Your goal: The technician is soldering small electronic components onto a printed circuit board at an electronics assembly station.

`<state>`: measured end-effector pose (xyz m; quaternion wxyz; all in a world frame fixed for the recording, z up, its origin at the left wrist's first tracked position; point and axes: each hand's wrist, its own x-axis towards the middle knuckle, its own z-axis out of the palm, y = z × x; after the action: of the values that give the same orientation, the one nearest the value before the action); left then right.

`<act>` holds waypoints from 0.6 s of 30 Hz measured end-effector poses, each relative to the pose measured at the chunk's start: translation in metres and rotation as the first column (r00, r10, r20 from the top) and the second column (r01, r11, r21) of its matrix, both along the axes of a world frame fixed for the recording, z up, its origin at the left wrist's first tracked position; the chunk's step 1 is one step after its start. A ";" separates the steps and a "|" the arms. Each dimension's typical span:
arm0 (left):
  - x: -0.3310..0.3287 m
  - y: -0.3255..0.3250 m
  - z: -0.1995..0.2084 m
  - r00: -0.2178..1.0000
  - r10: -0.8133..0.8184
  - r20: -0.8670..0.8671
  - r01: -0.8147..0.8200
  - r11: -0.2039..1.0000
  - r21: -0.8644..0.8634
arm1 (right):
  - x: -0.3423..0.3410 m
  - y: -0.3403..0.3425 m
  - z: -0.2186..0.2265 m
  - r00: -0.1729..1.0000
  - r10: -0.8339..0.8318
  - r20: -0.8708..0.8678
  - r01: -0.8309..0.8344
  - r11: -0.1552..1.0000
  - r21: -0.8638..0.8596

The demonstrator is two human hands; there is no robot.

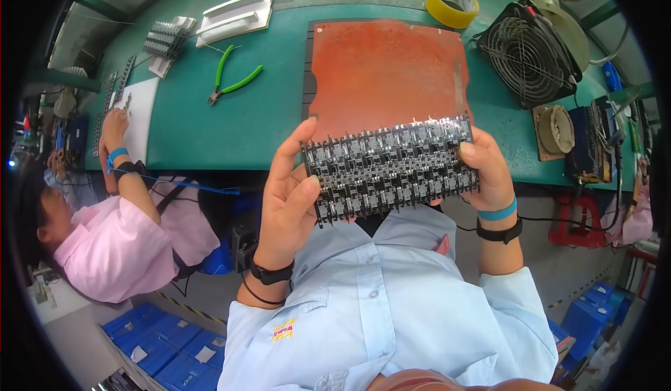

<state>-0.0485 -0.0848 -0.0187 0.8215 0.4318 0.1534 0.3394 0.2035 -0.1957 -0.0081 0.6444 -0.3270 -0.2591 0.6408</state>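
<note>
Board panel: held at the centre of the frame, its right end a little higher, overlapping the lower part of the red mat in view.
Left hand: closed on the panel's left end; the thumb is laid over the face, the index finger raised by the upper left corner.
Right hand: closed on the right end, the thumb set on the face near its upper corner.
Hidden fingers: mostly covered by the panel; their exact placing cannot be told.
Weight: judged light, easily borne between two hands.
Stiffness: probably rigid, though some flex along its length may be expected.
Surface: crowded with small grey and black parts; judged uneven rather than slippery.
Fragility: small parts and projecting leads could be bent or snapped under pressure.
Best hold: the two short ends, with pressure kept off the crowded middle.
Nearby: green-handled cutters are seen at upper left, a black fan at upper right.
</note>
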 end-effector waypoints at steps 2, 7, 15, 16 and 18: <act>0.003 0.000 0.001 1.000 -0.014 0.018 0.015 0.999 -0.032 | 0.002 0.001 -0.004 0.999 -0.020 -0.034 0.020 1.000 -0.013; 0.009 0.001 -0.001 0.998 -0.043 0.041 0.048 0.990 -0.133 | 0.004 0.001 -0.011 0.997 -0.081 0.004 0.081 0.995 -0.063; 0.015 0.001 -0.007 0.998 -0.047 0.045 0.053 0.987 -0.150 | 0.003 0.000 -0.014 0.988 -0.153 0.015 0.154 0.986 -0.062; 0.015 0.001 -0.008 0.999 -0.037 0.037 0.042 0.988 -0.149 | 0.004 0.000 -0.015 0.988 -0.151 0.014 0.151 0.987 -0.063; 0.015 0.001 -0.008 0.998 -0.047 0.047 0.053 0.987 -0.155 | 0.009 -0.002 -0.016 0.995 -0.096 0.018 0.097 0.994 -0.052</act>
<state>-0.0338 -0.0837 -0.0265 0.8641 0.3626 0.1509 0.3148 0.2125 -0.1981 -0.0242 0.6638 -0.3611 -0.2308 0.6130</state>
